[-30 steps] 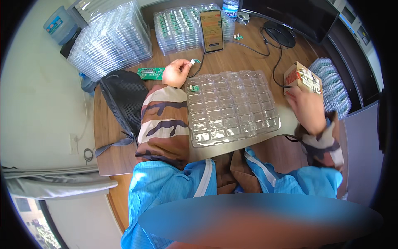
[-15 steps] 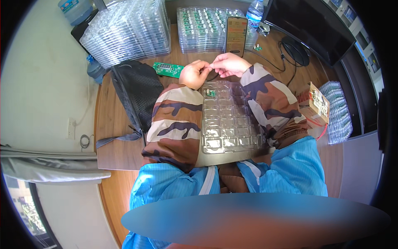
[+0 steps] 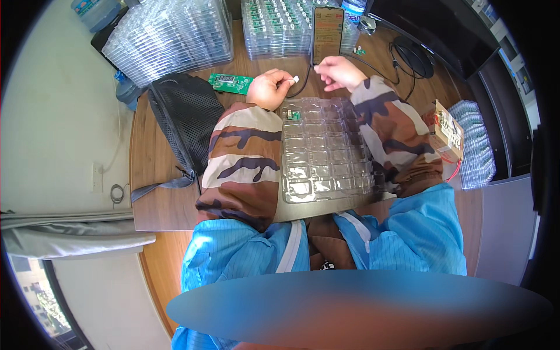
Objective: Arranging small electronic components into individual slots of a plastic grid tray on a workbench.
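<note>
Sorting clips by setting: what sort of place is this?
Probably a small electronics assembly desk: stacks of clear blister trays, a green circuit board, and a wooden table beside a dark monitor.

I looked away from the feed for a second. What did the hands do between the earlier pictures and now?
The right hand left the wired box at the right table edge and swung across to the far side of the clear tray, meeting the left hand, which pinches a small white part. The box now sits alone. The tray, one small green board in it, and the black mesh bag stayed put.
</note>
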A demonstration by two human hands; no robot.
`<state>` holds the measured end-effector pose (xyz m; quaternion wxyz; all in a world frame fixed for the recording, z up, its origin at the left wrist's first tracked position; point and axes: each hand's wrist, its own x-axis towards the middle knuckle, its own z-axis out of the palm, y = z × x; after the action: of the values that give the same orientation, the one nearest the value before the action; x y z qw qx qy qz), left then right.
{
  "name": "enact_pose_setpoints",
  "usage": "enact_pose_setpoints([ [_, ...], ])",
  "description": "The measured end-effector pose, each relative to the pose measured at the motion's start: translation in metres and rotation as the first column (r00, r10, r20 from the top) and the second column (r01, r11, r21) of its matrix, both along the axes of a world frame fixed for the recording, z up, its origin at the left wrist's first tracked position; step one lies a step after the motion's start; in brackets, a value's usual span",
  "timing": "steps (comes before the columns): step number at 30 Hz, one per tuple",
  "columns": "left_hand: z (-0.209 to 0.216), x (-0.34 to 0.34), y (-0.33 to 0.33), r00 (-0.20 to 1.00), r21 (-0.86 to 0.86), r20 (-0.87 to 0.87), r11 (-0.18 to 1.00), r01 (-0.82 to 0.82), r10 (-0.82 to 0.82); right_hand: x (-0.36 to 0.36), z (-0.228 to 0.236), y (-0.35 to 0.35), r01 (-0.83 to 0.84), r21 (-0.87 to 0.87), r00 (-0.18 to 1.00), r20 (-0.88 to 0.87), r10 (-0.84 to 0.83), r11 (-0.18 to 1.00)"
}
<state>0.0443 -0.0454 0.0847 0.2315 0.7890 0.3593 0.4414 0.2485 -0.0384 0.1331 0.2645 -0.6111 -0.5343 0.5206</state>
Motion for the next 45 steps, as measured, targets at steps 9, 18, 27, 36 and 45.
enact_pose_setpoints([
  [9,-0.001,0.001,-0.001,0.998,-0.075,0.029,0.996,-0.054,0.056,0.055,0.000,-0.025,-0.428,0.411,0.624,0.778,-0.065,0.805],
  [18,0.001,0.000,-0.003,0.998,-0.111,-0.029,0.992,-0.067,0.064,-0.012,0.006,-0.053,-0.620,0.642,0.778,0.579,0.245,0.451],
  [27,0.001,0.000,-0.002,0.997,-0.082,0.037,0.995,-0.061,0.064,-0.048,0.000,-0.057,-0.753,0.559,0.651,0.712,0.264,0.348],
  [36,0.005,0.000,-0.005,0.999,-0.142,-0.001,0.989,-0.040,0.041,-0.048,0.001,-0.055,-0.811,0.498,0.583,0.740,0.336,0.308],
  [45,0.002,0.000,-0.004,0.997,-0.088,0.050,0.995,-0.049,0.054,-0.029,0.000,-0.041,-0.147,0.482,0.980,-0.050,0.195,0.864],
])
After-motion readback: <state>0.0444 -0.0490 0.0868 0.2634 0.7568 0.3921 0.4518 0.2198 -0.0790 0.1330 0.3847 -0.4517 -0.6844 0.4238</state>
